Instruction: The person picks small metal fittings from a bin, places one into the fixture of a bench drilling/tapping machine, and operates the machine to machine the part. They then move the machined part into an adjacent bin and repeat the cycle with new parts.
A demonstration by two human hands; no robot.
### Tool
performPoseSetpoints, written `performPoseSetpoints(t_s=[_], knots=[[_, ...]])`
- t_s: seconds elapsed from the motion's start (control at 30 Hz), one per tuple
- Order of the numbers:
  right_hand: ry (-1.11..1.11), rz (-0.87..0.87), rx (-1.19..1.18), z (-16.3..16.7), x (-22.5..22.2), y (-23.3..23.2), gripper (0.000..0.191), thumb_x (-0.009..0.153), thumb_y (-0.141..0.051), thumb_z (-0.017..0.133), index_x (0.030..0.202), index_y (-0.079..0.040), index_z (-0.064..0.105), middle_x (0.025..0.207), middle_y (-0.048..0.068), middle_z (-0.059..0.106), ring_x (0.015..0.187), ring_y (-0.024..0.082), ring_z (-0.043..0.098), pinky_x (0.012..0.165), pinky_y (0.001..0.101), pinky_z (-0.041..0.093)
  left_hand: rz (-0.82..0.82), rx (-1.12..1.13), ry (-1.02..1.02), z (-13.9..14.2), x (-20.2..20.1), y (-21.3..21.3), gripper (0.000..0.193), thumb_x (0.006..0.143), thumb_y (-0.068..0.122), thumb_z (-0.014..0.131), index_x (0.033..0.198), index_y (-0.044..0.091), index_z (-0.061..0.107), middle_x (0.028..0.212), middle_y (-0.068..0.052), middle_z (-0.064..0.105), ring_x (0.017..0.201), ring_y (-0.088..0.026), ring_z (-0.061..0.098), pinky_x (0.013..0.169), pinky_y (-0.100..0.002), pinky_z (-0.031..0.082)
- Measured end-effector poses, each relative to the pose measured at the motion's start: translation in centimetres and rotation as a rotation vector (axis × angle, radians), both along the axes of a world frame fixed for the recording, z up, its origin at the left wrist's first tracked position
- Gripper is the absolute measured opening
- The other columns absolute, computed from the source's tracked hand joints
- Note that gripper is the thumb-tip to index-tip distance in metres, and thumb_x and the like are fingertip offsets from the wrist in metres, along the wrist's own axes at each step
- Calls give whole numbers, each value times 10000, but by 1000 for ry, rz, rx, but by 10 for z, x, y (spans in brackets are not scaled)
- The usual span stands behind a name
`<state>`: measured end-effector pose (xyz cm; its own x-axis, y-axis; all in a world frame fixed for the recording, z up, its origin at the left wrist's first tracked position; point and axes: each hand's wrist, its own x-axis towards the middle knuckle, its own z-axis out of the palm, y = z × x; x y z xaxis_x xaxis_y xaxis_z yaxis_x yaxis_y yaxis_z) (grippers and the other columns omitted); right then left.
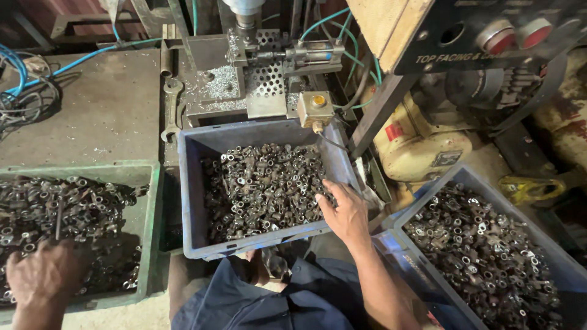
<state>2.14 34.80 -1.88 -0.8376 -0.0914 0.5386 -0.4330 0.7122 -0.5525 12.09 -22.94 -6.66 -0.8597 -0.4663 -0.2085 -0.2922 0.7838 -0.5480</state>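
Workshop bench: blue crate (194, 183), green crate (150, 232), both full of metal fittings (263, 186).

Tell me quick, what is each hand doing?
Left hand: resting on parts in the green bin; grip cannot be told.
Right hand: open, reaching into the blue crate.

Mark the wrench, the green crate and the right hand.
wrench (170, 110): head view, on the middle of its shaft.
green crate (150, 226): head view, on its right wall.
right hand (343, 211): head view, on the back of the hand, at the blue crate (189, 195) of metal parts.
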Motion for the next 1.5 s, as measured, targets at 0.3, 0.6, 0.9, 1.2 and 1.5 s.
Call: performPoseSetpoints(t_s=[0.3, 0.6, 0.9, 1.2, 1.5], knots=[[-8, -19, 12, -3, -2, 0, 326, 881, -234, 754, 1146, -47, 721, 1076, 151, 750, 956, 334, 727, 833, 415, 570, 54, 62, 275, 1, -4, -11, 273, 1007, 417, 590, 964, 260, 809, 906, -92, 821, 830, -259, 814, 1149, -459, 452], [-20, -33, 7, 0, -1, 0, 324, 881, -240, 750, 1150, -62, 721, 1061, 142, 752, 946, 329, 731, 816, 415, 571, 177, 122, 405, -1, -14, -7, 291, 981, 432, 648, 917, 229, 847, 887, -131, 830, 813, -291, 794, 911, -424, 518], [-71, -26, -80, 0, -1, -2, 335, 896, -232, 747, 1183, -62, 717, 1060, 127, 762, 937, 272, 744, 816, 381, 573, 263, 1040, 968, 56, -8, 95, 220, 997, 203, 700, 1211, 192, 749, 1049, -96, 801, 841, -237, 758, 693, -364, 583], [-528, 417, -562, -22, 1, -43, 496, 870, -51, 732, 1353, -33, 618, 1162, 44, 737, 1017, 114, 695, 876, 286, 584, -504, 1526, 913, 86, -66, 322, 182, 829, 149, 807, 993, 84, 762, 920, -123, 762, 803, -244, 752, 712, -344, 586], [-566, 598, -797, -41, -7, -28, 343, 932, 72, 636, 1270, 16, 635, 1167, 51, 716, 1076, 106, 667, 952, 283, 561, -444, 1658, 842, 74, -82, 375, 148, 839, 102, 776, 982, 70, 756, 856, -114, 753, 743, -258, 742, 674, -355, 572]])
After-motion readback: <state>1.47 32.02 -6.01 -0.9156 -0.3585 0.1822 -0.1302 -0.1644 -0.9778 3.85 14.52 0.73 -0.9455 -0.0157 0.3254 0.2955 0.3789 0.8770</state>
